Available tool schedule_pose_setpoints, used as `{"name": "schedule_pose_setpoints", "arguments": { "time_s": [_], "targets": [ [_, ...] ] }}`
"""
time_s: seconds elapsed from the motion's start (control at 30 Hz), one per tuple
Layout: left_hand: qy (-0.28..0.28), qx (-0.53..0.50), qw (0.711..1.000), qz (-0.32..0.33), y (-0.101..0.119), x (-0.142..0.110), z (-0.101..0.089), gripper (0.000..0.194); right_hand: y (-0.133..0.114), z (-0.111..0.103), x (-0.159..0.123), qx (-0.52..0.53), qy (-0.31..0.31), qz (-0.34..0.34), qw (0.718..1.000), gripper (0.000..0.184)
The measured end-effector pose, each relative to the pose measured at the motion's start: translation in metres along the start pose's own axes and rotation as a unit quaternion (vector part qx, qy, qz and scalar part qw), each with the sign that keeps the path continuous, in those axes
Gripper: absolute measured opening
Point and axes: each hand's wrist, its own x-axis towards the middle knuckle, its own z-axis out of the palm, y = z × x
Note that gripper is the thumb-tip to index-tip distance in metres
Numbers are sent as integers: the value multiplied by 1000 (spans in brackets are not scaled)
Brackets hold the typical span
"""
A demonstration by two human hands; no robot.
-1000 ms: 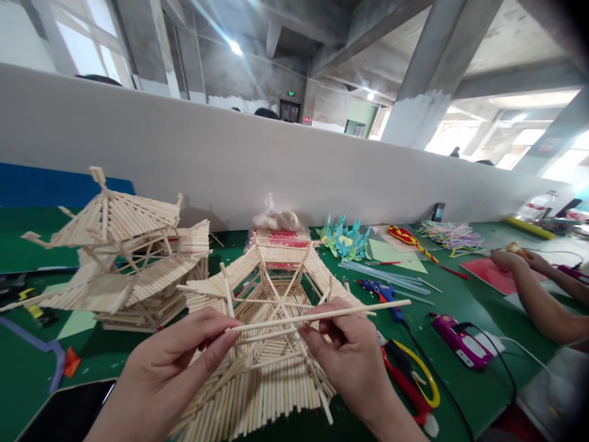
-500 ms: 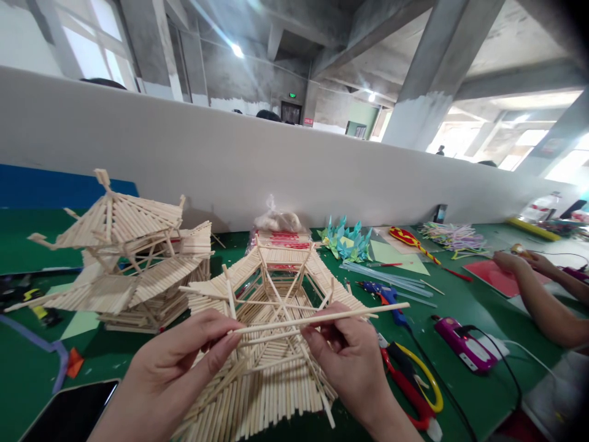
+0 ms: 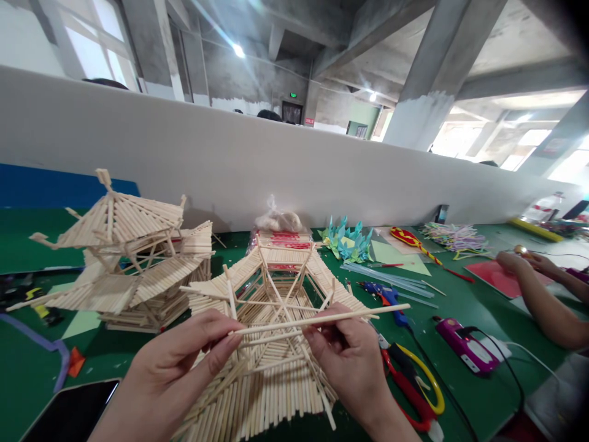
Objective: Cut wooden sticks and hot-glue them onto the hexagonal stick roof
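Between my two hands a long thin wooden stick (image 3: 285,323) lies nearly level across the front of a pavilion model (image 3: 271,393) built of wooden sticks. My left hand (image 3: 179,368) pinches its left end between thumb and fingers. Further along, my right hand (image 3: 350,356) is closed around the stick, whose right end juts out past the fingers. Just below runs another stick of the model's open frame; whether the held stick touches the frame I cannot tell. To the left stands a second stick model (image 3: 119,258) with a peaked roof.
A blue glue gun (image 3: 391,298), yellow-and-red handled pliers (image 3: 416,387) and a purple power socket (image 3: 467,345) lie at right. Behind are glue sticks (image 3: 386,279) and a turquoise paper flower (image 3: 347,239). A phone (image 3: 69,414) sits front left. Another person's hands (image 3: 519,264) work at far right.
Almost nothing differs. Both my hands keep the same grip on the stick, and the view has shifted very slightly.
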Motion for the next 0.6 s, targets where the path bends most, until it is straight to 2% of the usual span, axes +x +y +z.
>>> {"name": "schedule_pose_setpoints", "arguments": {
  "time_s": [0.33,0.6],
  "targets": [
    [-6,-1,1000,8,-4,-1,1,6,2,1,-1,-5,14,-14,1000,7],
    [-7,-2,1000,4,-2,-1,0,7,4,3,-1,7,8,0,1000,7]
  ]
}}
